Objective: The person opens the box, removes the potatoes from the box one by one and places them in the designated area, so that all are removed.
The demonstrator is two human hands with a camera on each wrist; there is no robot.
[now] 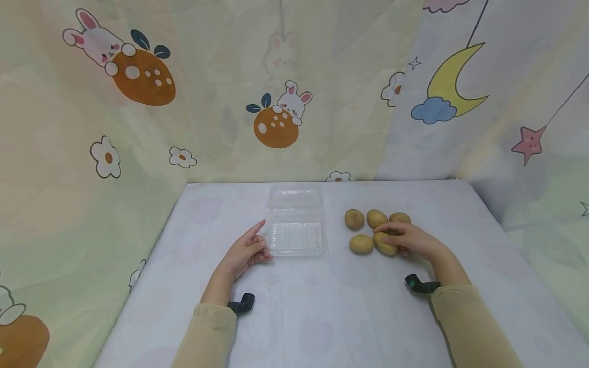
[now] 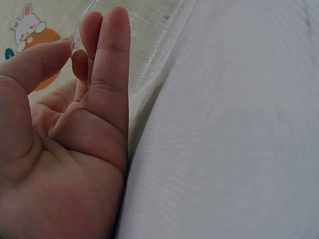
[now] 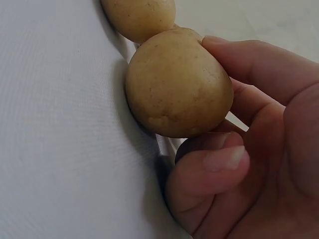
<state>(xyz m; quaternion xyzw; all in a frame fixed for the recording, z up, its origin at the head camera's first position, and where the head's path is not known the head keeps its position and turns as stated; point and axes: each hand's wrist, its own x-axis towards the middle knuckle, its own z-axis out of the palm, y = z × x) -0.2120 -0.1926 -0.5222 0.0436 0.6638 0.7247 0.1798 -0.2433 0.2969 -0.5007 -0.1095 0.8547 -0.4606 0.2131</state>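
Note:
A clear plastic container (image 1: 296,237) lies with its lid (image 1: 295,197) folded back on the table. At its left side is my left hand (image 1: 246,253), index finger stretched along the edge, thumb and another finger pinching the thin plastic rim (image 2: 75,42). My right hand (image 1: 409,239) grips a potato (image 1: 385,244) at the front of a small group, the thumb (image 3: 224,50) pressed on its side and curled fingers under the near end. Another potato (image 1: 361,244) lies just left of it. Behind are three more, a left potato (image 1: 354,219), a middle one and a partly covered right one.
The white-covered table (image 1: 313,306) reaches back to a patterned cloth wall (image 1: 221,102), with more cloth at both sides. A black wrist device sits on each arm. The potatoes lie to the right of the container.

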